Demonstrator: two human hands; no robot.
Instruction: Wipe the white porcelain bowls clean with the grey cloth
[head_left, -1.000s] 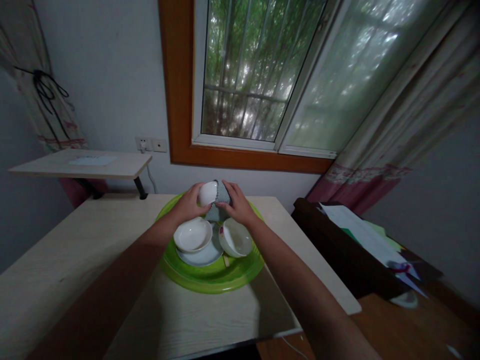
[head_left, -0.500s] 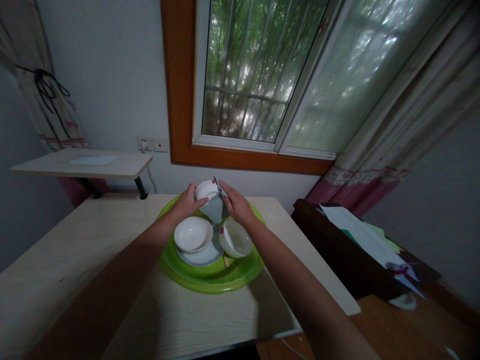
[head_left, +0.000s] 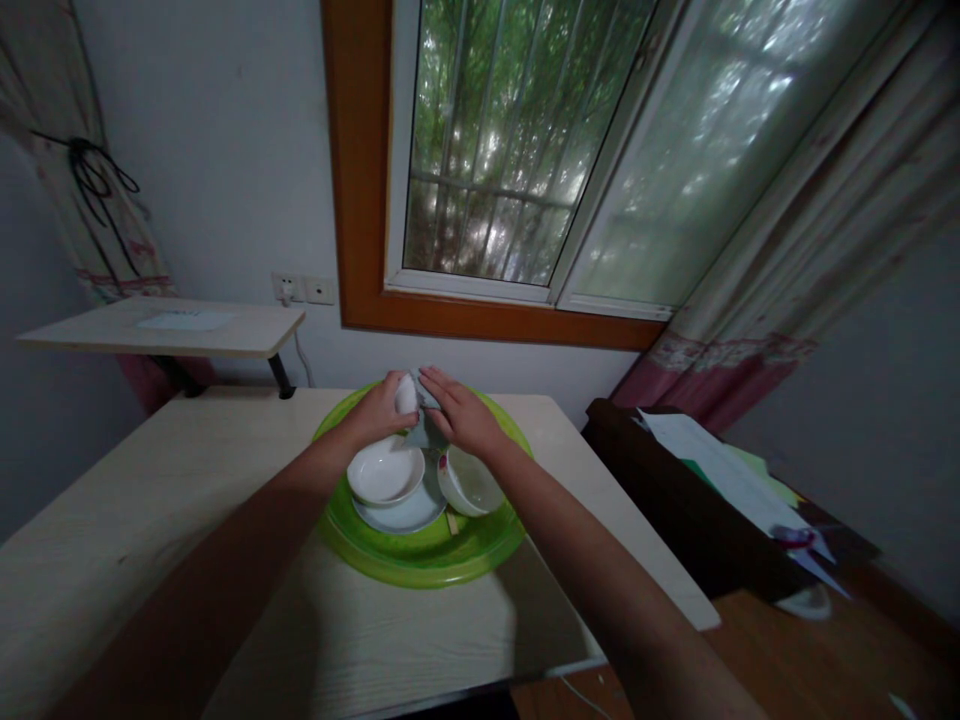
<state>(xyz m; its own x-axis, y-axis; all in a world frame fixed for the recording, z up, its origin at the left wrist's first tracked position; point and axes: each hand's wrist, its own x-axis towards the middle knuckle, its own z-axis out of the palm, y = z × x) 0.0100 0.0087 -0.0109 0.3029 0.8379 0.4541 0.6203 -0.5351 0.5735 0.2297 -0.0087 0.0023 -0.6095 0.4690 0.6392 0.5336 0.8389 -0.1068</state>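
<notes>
My left hand [head_left: 379, 410] is closed round a small white bowl [head_left: 406, 394], held tilted above the far side of a green round tray [head_left: 420, 560]. My right hand [head_left: 457, 412] presses a grey cloth [head_left: 420, 430] against that bowl, fingers held together over it. Below my hands, inside the tray, a white bowl [head_left: 385, 472] sits on a white plate [head_left: 401, 515] at the left. Another white bowl [head_left: 471, 483] with a red mark leans tilted at the right.
The tray rests on a pale wooden table [head_left: 150, 540]. A small side table [head_left: 161, 330] stands at the back left under a wall socket [head_left: 304, 289]. A dark cabinet with papers [head_left: 720, 470] is at the right. A window [head_left: 495, 150] faces me.
The small bowl has turned on edge, so less of its inside shows. My right hand has slid over it with the cloth, which now hangs mostly hidden between my hands.
</notes>
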